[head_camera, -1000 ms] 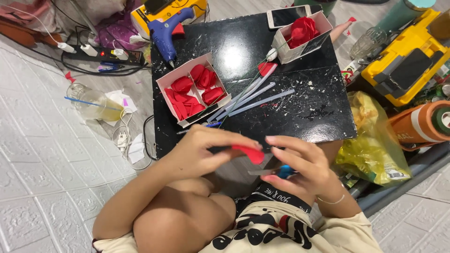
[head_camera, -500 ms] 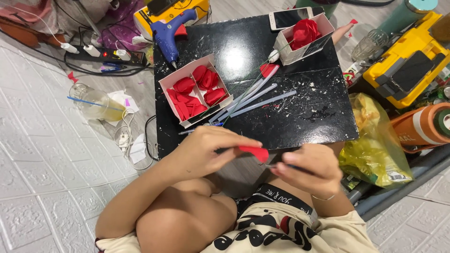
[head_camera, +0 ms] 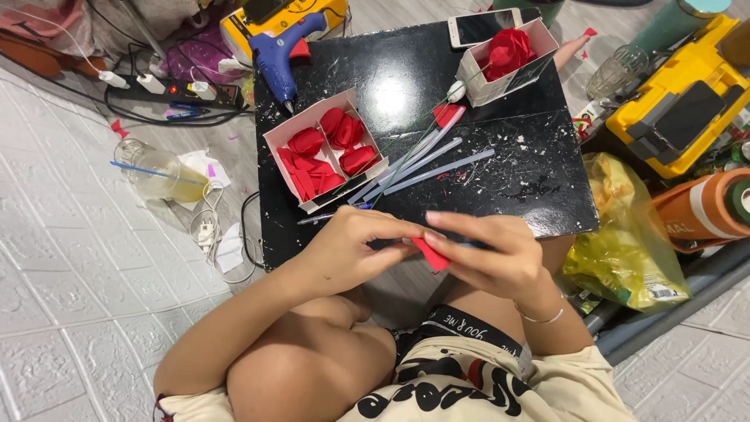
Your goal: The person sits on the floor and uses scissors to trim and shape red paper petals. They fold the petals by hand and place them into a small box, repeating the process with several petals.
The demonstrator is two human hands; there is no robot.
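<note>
Red is the colour that runs through everything here: a small red petal [head_camera: 430, 254] is pinched between both hands just off the near edge of the black board [head_camera: 539, 191], over the person's lap. The left hand [head_camera: 351, 250] has its fingertips pressed together on one side of the petal, and the right hand [head_camera: 492, 254] closes on the other side, fingers curled around it; a bit of blue shows under the right fingers, but I cannot tell what it is. Held this close to the body and above the board's edge, the petal sits where both thumbs can work it and the eyes look straight down on it.

On the board, just beyond the hands, lies a white box [head_camera: 324, 160] divided into compartments and filled with more red petals, near enough for the left hand to dip into. Beside that box, toward the board's middle, a bundle of pale sticks [head_camera: 422, 164] lies flat, fanned out so one can be picked singly. At the far right corner of the board a second small box [head_camera: 508, 59] holds a finished red rose, kept well apart from the loose pieces. A blue glue gun [head_camera: 281, 51] rests at the far left corner, nozzle pointing down onto the board, with a phone [head_camera: 480, 26] at the far edge.
</note>
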